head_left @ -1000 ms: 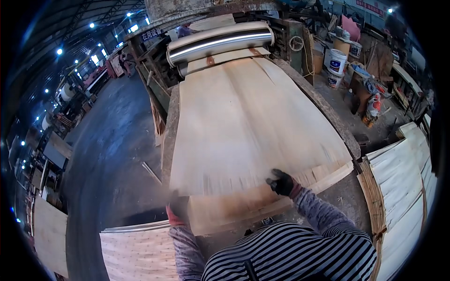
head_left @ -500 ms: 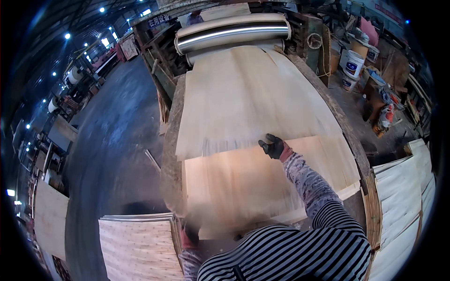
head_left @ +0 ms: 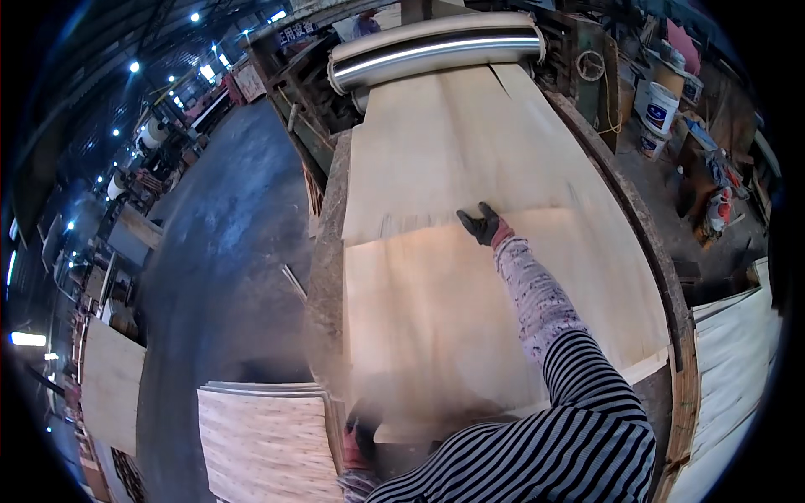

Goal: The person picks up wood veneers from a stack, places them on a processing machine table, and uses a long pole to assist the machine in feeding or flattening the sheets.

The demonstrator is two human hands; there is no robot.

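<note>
A pale wood veneer sheet [head_left: 444, 151] lies with its far end at the roller. Another, slightly warmer-toned veneer sheet [head_left: 444, 327] lies nearer to me, its far edge meeting the first one's ragged near edge; I cannot tell which laps over. My right hand [head_left: 484, 226], in a dark-palmed glove with a pink cuff, is over that seam. Its thumb and forefinger are apart and nothing shows between them. My left hand [head_left: 360, 432], gloved too, is low at the near left corner of the nearer sheet. Haze from the lens blurs its fingers.
A wide roller [head_left: 436, 52] crosses the far end of the bed, with a raised rail [head_left: 620, 210] along the right. Stacked veneer sheets [head_left: 267, 444] stand at lower left, and more pale sheets [head_left: 729, 377] at right. White buckets [head_left: 660, 111] sit at far right.
The nearer sheet and its seam have moved away from me, toward the roller. My right hand has gone forward with them. The whole view has shifted slightly.
</note>
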